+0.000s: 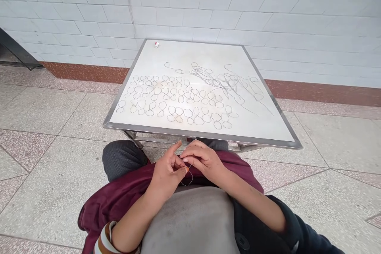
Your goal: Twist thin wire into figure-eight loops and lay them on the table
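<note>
A white tiled wall stood behind everything, above a speckled floor laid in pale and reddish sections. Next in size came a white-topped table with a grey metal rim, its near edge just in front of the seated person's knees. Burgundy cloth lay over the lap, and a dark grey trouser leg showed at the left.

On the tabletop, figure-8 wire pieces lay in loose rows across the left and near parts. Farther back and to the right, a tangle of loose wires overlapped, some with a curl at 1 end and a long straight tail.

The 2 hands met above the lap, just short of the table's near edge. The left hand was closed in a light pinch, thumb against the wire and index finger raised away. The right hand pinched the same wire with thumb and index finger, its other fingers curled over.

Between them was 1 thin wire piece, its loop hanging below the fingertips. The step in hand appeared to be close fingertip shaping of that wire; the next move called for a steady left pinch and small, precise right-finger control. Smallest was a red-and-white object near the table's far left corner.
</note>
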Available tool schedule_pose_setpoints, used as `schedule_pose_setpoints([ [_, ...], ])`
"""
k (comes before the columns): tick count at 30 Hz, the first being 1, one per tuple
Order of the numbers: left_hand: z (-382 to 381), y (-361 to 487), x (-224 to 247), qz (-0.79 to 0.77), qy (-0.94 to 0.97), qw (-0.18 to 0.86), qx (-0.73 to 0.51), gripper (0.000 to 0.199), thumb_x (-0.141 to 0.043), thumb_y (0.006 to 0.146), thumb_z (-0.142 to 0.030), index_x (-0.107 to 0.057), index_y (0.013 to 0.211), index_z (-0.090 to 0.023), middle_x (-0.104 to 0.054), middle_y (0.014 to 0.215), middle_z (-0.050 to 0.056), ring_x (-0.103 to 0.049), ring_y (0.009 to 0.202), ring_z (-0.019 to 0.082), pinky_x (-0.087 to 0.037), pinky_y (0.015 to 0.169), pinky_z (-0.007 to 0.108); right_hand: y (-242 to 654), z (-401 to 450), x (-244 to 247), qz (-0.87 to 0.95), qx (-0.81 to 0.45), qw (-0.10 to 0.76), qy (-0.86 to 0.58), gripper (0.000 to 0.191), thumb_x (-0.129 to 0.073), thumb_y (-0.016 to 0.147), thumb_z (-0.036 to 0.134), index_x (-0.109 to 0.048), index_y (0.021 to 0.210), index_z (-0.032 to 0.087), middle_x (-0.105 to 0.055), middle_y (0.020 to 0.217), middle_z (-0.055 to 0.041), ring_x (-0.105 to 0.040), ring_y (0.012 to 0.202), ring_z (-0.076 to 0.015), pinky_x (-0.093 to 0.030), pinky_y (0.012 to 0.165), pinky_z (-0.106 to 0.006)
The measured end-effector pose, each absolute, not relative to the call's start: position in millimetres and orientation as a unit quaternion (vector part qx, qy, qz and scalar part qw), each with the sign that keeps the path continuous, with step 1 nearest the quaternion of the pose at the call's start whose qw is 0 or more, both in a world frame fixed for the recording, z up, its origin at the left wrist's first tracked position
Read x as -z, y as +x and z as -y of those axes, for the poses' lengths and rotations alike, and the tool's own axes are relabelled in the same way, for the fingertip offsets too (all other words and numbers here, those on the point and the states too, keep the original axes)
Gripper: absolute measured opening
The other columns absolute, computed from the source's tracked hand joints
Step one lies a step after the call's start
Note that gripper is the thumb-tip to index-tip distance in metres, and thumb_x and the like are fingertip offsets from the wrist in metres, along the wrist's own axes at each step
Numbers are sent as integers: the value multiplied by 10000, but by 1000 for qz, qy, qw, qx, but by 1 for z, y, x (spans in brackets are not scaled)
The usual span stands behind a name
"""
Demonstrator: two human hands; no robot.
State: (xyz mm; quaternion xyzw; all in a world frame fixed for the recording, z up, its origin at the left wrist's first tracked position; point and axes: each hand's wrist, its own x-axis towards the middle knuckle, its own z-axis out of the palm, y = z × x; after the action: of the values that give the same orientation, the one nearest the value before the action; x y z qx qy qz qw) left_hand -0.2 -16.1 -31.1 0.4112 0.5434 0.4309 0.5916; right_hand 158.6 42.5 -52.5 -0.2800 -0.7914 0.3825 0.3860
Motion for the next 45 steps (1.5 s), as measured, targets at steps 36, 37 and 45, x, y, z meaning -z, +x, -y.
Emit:
schedule_pose_setpoints([
  [36, 16, -5, 28, -530, 319, 537, -573, 523, -692, 791, -274, -517, 1282, -232, -581, 762, -41, -590, 631, 106, -516, 640, 253, 146, -25, 44, 546, -719, 294, -314, 304, -557, 900, 478, -568, 937, 177, -614, 811, -16, -548, 720, -123, -468, 688, -277],
  [37, 16, -4, 29, -532, 322, 530, -576, 499, -689, 795, -268, -530, 1266, -235, -575, 768, -42, -578, 628, 97, -513, 645, 245, 146, -25, 45, 536, -726, 294, -315, 302, -564, 897, 474, -571, 934, 175, -618, 819, -18, -550, 731, -124, -467, 702, -278],
  [45, 16, -2, 34, -518, 323, 521, -597, 441, -681, 803, -250, -560, 1226, -222, -566, 771, -37, -553, 602, 87, -498, 642, 243, 145, -23, 51, 447, -786, 302, -301, 254, -613, 880, 434, -564, 904, 186, -594, 788, 8, -464, 626, -92, -384, 608, -229],
])
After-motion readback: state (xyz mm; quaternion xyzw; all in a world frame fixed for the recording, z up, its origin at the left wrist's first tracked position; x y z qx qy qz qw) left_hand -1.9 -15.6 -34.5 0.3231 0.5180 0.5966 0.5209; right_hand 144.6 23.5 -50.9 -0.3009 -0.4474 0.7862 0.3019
